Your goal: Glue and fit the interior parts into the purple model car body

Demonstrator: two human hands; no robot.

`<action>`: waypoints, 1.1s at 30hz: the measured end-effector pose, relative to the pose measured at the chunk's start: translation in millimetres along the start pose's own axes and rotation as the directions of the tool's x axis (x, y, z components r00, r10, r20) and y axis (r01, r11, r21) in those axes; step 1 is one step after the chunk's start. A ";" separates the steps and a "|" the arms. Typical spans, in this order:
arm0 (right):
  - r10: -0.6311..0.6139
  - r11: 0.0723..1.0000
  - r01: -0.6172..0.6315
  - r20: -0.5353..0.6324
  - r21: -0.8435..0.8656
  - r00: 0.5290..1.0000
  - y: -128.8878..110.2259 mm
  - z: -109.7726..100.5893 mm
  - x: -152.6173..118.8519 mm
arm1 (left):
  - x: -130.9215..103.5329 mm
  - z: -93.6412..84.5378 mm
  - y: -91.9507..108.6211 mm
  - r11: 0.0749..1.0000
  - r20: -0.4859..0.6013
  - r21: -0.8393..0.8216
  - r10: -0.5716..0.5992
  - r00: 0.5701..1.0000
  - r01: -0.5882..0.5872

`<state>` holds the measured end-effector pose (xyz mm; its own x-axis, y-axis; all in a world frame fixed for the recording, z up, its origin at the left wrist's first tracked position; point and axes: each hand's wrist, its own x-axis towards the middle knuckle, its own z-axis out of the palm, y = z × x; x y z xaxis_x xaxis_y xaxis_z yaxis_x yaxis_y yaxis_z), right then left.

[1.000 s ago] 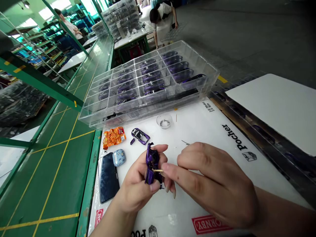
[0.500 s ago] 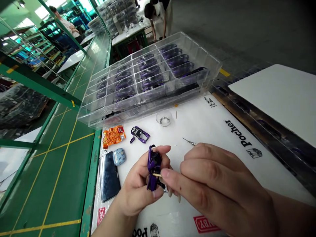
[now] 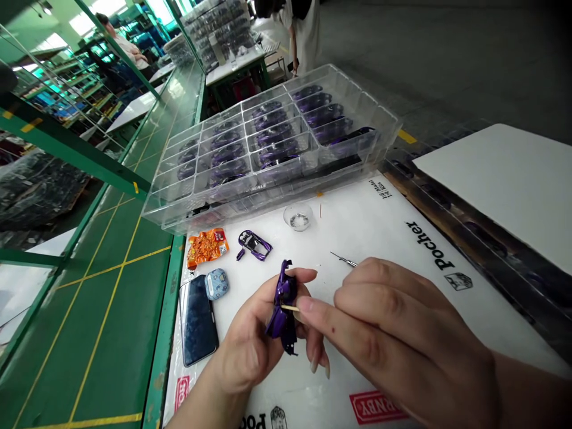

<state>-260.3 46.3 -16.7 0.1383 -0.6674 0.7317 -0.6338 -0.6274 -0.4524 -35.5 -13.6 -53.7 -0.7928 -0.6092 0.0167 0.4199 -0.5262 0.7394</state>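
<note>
My left hand (image 3: 245, 342) is closed around a small purple model car body (image 3: 279, 325), holding it by the edges above the white mat. In my right hand (image 3: 397, 322) a thin pale wooden stick (image 3: 289, 308) is pinched, its tip against the middle of the car body. Just beyond my right knuckles a slim metal tool (image 3: 343, 259) pokes out, its rear end hidden behind the hand. Farther forward lies another purple car body part (image 3: 254, 245), with a small purple piece (image 3: 240, 254) beside it.
A clear compartment tray (image 3: 268, 187) with several purple car bodies spans the back. A clear dish (image 3: 298, 218) of small parts stands before it. On the left are an orange packet (image 3: 208, 247), a blue patterned case (image 3: 217, 283) and a phone (image 3: 198, 322). Two people are farther off.
The car body has turned in my left hand, and the left thumb has lifted off its lower end. The stick stays against it. A person in the background has straightened up.
</note>
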 end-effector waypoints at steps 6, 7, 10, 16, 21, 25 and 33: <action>-0.035 0.999 0.034 0.021 0.038 0.999 5.7 2.6 -3.4 | 3.8 6.6 2.1 0.999 -0.026 -0.005 0.054 0.998 -0.054; -0.044 0.998 0.043 0.026 0.037 0.999 6.6 2.3 -3.3 | 3.7 7.7 2.4 0.999 -0.038 -0.013 0.047 0.998 -0.047; -0.064 0.997 0.062 0.044 0.041 0.997 8.4 1.2 -2.9 | 2.8 10.5 3.3 0.999 -0.076 -0.031 0.019 0.997 -0.021; -0.065 0.997 0.064 0.025 0.043 0.998 10.6 3.6 -2.0 | 2.2 9.4 1.2 0.998 -0.069 -0.047 0.030 0.997 -0.033; -0.073 0.994 0.074 -0.013 0.085 0.997 11.4 4.6 -1.6 | 1.8 6.4 -2.6 0.998 -0.037 -0.033 0.049 0.998 -0.051; -0.073 0.994 0.073 -0.013 0.083 0.997 11.0 5.0 -0.4 | 2.3 5.7 -3.5 0.998 -0.012 -0.027 0.061 0.998 -0.062; -0.075 0.994 0.077 -0.026 0.077 0.997 15.1 5.6 4.9 | -0.7 -1.2 -3.9 0.998 -0.020 -0.036 0.043 0.999 -0.044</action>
<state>-264.9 31.3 -22.9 0.1653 -0.6076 0.7768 -0.5610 -0.7058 -0.4327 -36.0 -11.9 -57.4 -0.7648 -0.6433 0.0352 0.4702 -0.5200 0.7131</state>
